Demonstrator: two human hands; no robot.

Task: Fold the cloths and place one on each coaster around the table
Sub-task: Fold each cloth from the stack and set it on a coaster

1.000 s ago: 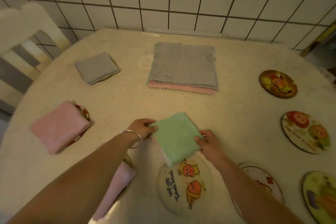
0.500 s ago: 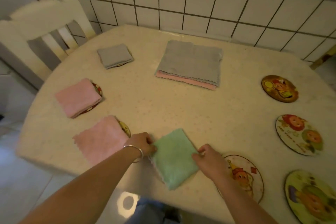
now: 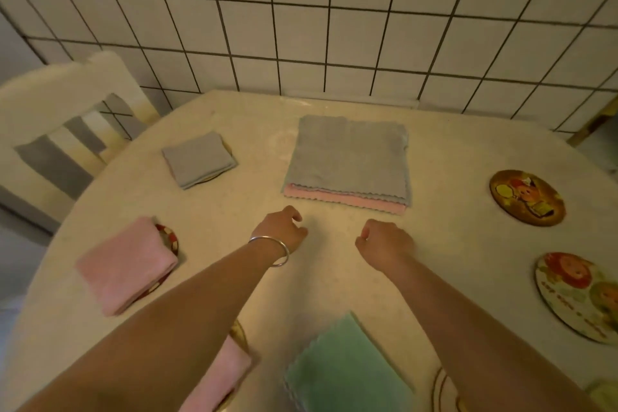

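A folded green cloth (image 3: 344, 368) lies at the table's near edge, between my forearms. My left hand (image 3: 281, 231), with a bangle at the wrist, and my right hand (image 3: 384, 244) hover over the table (image 3: 234, 211) with fingers loosely curled, holding nothing. Just beyond them is a flat stack of cloths (image 3: 347, 157), grey on top and pink beneath. A folded grey cloth (image 3: 197, 159) and a folded pink cloth (image 3: 123, 264) each sit on a coaster at the left. Another folded pink cloth (image 3: 220, 375) is partly hidden by my left arm.
Bare picture coasters lie at the right: a brown one (image 3: 526, 197), a pale one (image 3: 582, 294), and the rim of another (image 3: 441, 388) by my right arm. A white chair (image 3: 57, 130) stands at the far left. A tiled wall (image 3: 334, 27) runs behind the table.
Both hands let go of the green cloth, which stays at the near edge. They moved forward toward the grey and pink stack. The view tilted up.
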